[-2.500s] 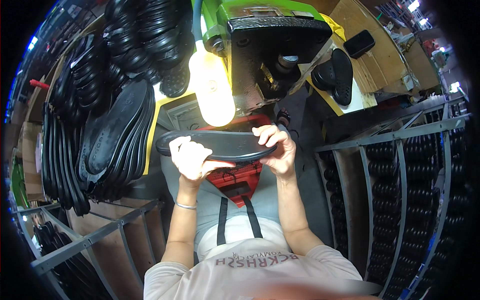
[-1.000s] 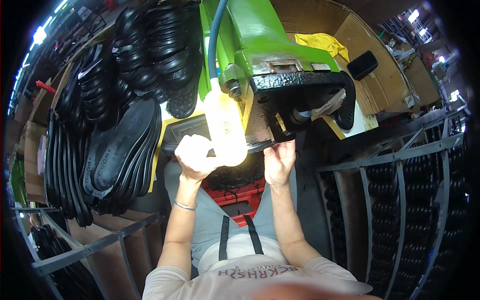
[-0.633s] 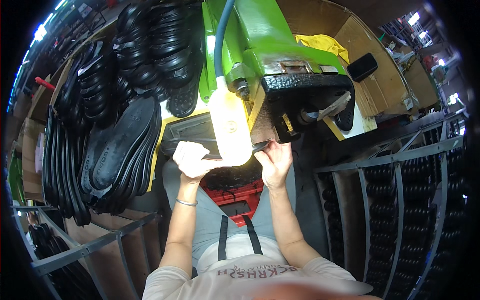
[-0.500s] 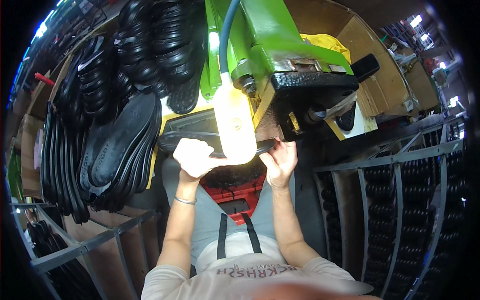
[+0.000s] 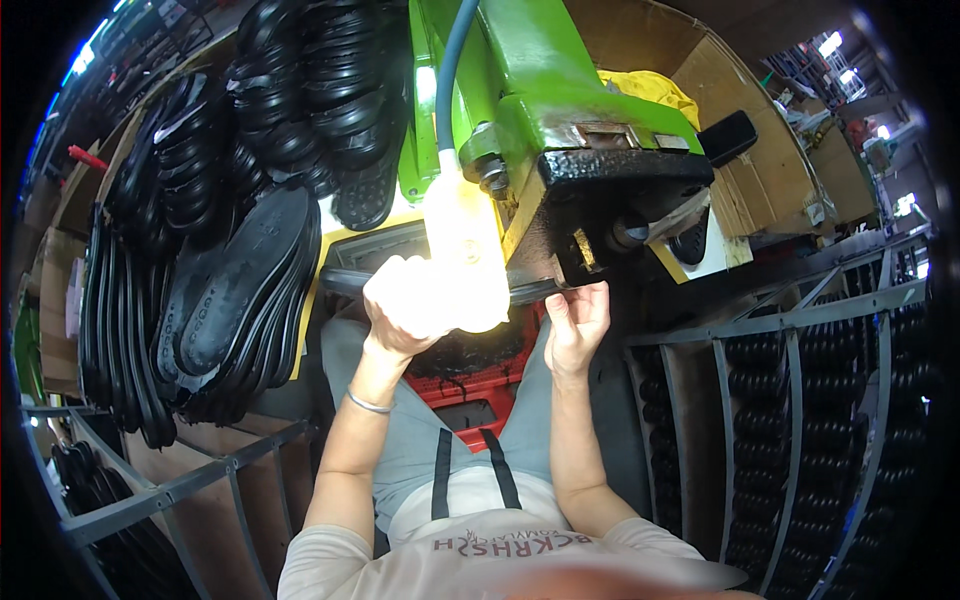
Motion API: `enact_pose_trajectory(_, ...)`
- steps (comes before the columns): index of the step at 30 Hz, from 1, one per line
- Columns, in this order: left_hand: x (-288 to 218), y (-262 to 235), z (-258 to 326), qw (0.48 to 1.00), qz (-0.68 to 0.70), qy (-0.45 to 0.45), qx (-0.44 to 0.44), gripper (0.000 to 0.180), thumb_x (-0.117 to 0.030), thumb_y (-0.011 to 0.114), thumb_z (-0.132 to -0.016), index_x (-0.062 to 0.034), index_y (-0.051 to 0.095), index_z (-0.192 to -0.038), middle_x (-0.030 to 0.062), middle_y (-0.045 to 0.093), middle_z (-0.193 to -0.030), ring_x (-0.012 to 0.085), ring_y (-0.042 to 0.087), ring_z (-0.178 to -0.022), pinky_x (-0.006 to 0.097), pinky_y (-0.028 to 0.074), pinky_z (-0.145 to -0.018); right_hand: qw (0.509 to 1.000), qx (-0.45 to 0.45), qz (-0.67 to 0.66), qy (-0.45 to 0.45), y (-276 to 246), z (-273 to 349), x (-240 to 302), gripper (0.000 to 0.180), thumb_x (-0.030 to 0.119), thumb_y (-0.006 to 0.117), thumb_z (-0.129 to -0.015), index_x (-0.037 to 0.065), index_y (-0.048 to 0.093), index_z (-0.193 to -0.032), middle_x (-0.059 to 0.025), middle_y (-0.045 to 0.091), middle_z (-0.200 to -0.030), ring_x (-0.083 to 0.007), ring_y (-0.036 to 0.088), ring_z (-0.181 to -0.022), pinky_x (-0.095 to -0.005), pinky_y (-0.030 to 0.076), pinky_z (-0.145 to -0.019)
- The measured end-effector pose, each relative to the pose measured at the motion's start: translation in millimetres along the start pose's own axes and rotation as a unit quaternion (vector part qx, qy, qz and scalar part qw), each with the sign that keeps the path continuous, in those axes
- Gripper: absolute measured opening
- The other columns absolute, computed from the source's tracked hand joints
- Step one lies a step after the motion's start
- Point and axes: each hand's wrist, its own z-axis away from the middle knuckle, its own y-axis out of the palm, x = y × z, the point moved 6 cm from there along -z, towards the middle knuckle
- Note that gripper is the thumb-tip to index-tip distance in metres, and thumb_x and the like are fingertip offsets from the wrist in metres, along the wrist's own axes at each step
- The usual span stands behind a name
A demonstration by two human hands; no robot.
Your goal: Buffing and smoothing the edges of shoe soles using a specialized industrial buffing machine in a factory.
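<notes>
A black shoe sole [image 5: 532, 291] lies crosswise at the front of a green machine [image 5: 545, 70], partly hidden behind a glowing lamp [image 5: 467, 250]. My left hand [image 5: 402, 308] is closed round the sole's left part, its fingers washed out by the glare. At the other end, my right hand [image 5: 578, 328] pinches the sole between thumb and fingers, just below the machine's black head [image 5: 630, 180]. The lamp and the machine hide the middle of the sole and its contact with the machine.
Black soles [image 5: 245, 280] are piled on the left, with more heaped behind. Metal racks [image 5: 780, 325] with rows of soles stand at right, another rack [image 5: 200, 480] at lower left. A cardboard box [image 5: 745, 110] with yellow cloth [image 5: 655, 92] sits behind the machine. Something red [image 5: 470, 405] is between my legs.
Both hands have shifted to the right, carrying the sole with them. My left hand has turned and sits nearer the lamp. The lamp and machine stay in place.
</notes>
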Motion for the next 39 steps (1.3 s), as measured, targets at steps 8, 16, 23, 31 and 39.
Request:
enact_pose_trajectory(8, 10, -5, 9, 1.0, 0.008, -0.012, -0.003, 0.038, -0.044, 0.078, -0.066, -0.0105, 0.059, -0.067, 0.0012, 0.052, -0.06, 0.0182, 0.05, -0.051, 0.031, 0.038, -0.049, 0.999, 0.007, -0.009, 0.039, 17, 6, 2, 0.047, -0.003, 0.074, -0.077, -0.004, 0.049, -0.118, -0.0104, 0.062, -0.101, -0.0149, 0.06, -0.089, -0.026, 0.047, -0.082)
enact_pose_trajectory(16, 9, -18, 29, 0.997, 0.023, 0.013, -0.074, 0.038, -0.039, 0.086, -0.056, -0.012, 0.061, -0.064, 0.0007, 0.051, -0.061, 0.0178, 0.051, -0.053, 0.03, 0.037, -0.049, 0.997, 0.047, 0.047, 0.033, 36, 15, 7, 0.048, -0.009, 0.073, -0.074, -0.004, 0.05, -0.115, -0.0114, 0.062, -0.103, -0.0178, 0.06, -0.095, -0.0298, 0.048, -0.087)
enact_pose_trajectory(23, -3, -28, 33, 0.998, -0.05, 0.003, -0.044, 0.052, -0.045, 0.09, -0.052, -0.012, 0.052, -0.063, -0.0024, 0.047, -0.058, 0.0157, 0.047, -0.049, 0.028, 0.039, -0.051, 0.994, 0.098, 0.045, -0.008, 29, 21, 9, 0.057, -0.006, 0.075, -0.071, -0.007, 0.048, -0.121, -0.0145, 0.056, -0.114, -0.0228, 0.057, -0.106, -0.0348, 0.044, -0.097)
enact_pose_trajectory(31, -15, -32, 11, 0.996, -0.087, -0.004, -0.011, 0.06, -0.054, 0.084, -0.06, -0.0152, 0.039, -0.053, -0.0033, 0.033, -0.05, 0.013, 0.037, -0.044, 0.026, 0.033, -0.048, 0.991, 0.122, 0.032, -0.053, 24, 18, 22, 0.06, 0.001, 0.077, -0.074, -0.008, 0.046, -0.125, -0.0178, 0.052, -0.123, -0.0243, 0.054, -0.112, -0.0358, 0.042, -0.099)
enact_pose_trajectory(39, -5, -16, 12, 0.998, -0.034, 0.02, -0.041, 0.048, -0.046, 0.082, -0.062, -0.0114, 0.049, -0.059, -0.0001, 0.04, -0.054, 0.0167, 0.041, -0.046, 0.029, 0.034, -0.048, 0.997, 0.068, 0.012, 0.018, 19, 14, 13, 0.054, 0.005, 0.075, -0.08, -0.006, 0.047, -0.124, -0.0126, 0.059, -0.111, -0.0168, 0.058, -0.099, -0.0276, 0.045, -0.089)
